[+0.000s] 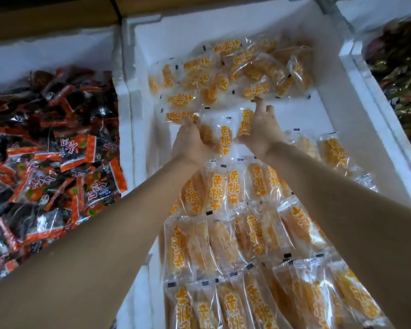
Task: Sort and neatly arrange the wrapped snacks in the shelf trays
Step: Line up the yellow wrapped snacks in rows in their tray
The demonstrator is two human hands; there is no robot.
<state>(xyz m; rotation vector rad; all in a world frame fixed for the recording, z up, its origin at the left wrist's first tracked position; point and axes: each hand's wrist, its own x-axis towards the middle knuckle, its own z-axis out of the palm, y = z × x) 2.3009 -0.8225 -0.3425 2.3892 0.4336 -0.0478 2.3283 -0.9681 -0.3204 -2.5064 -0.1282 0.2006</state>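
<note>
Clear packets of yellow dried fruit with orange lettering fill the middle white foam tray (140, 129). Near me they lie in neat overlapping rows (235, 233); at the far end they form a loose heap (235, 67). Both my hands reach into the gap between the rows and the heap. My left hand (190, 138) curls around the left side of a few upright yellow packets (224, 138). My right hand (262, 127) presses against their right side, fingers stretched forward and thumb on a packet. A few loose packets (330, 150) lie at the right wall.
The left tray holds a jumbled pile of black and orange wrapped snacks (45, 150). A tray at the right edge contains dark, shiny mixed wrappers (403, 74). Thick foam walls (365, 103) separate the trays. A brown shelf board (45, 17) runs along the back.
</note>
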